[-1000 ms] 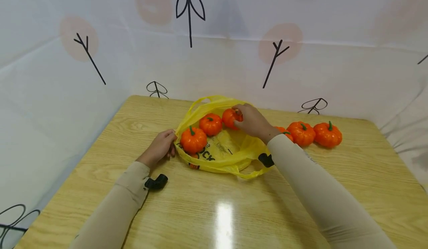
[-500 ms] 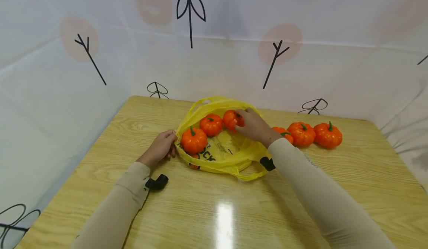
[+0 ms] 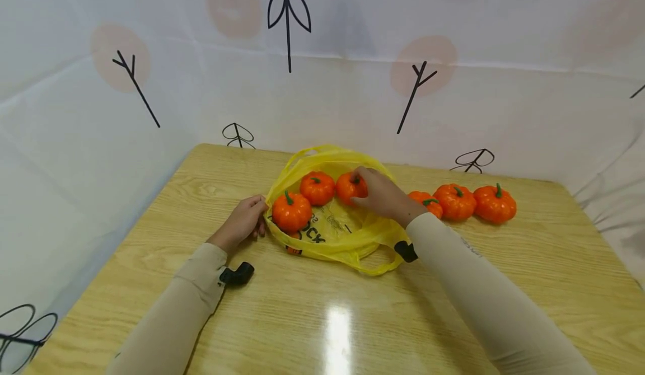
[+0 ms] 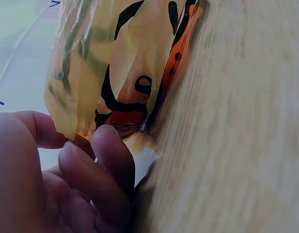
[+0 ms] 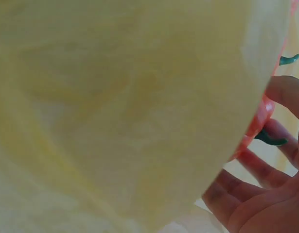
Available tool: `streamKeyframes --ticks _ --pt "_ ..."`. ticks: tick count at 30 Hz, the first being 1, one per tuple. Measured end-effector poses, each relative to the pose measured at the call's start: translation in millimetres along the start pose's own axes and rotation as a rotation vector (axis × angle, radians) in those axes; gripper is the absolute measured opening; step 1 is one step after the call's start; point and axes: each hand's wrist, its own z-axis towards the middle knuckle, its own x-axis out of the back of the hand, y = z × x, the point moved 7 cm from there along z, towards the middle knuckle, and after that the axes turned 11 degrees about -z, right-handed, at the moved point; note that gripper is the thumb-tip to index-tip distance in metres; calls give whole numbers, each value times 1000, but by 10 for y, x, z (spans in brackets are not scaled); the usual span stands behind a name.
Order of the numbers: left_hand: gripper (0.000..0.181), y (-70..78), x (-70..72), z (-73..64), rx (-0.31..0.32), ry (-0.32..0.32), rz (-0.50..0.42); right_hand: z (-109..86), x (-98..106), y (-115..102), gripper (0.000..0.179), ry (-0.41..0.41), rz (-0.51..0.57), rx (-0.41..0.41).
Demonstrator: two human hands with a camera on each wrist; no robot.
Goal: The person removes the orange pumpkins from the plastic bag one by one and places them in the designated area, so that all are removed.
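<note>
A yellow plastic bag lies with its mouth spread wide on the table. My left hand pinches the bag's left edge; in the left wrist view, thumb and fingers meet at the printed plastic. Inside the bag, my right hand grips a small orange pumpkin from its right side. Two more pumpkins sit in the bag, one at the left and one at the back. Yellow film covers most of the right wrist view, hiding much of the held pumpkin.
Three orange pumpkins stand in a row right of the bag: a far one, a middle one, and a near one partly behind the right arm. A patterned white cloth hangs behind the wooden table.
My right hand and the pumpkin it grips have moved slightly lower and nearer inside the bag. My left hand stays at the bag's edge.
</note>
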Motion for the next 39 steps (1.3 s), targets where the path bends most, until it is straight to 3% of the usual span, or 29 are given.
streamKeyframes --ticks 10,17,39 --pt "25 3 -8 -3 10 1 -1 -44 -29 -7 44 13 15 1" --pt "24 -18 -13 -14 13 -3 9 -79 -50 -31 45 24 -37 15" --pt "24 -1 1 -15 10 -9 7 -170 -84 -109 80 -10 -82 43"
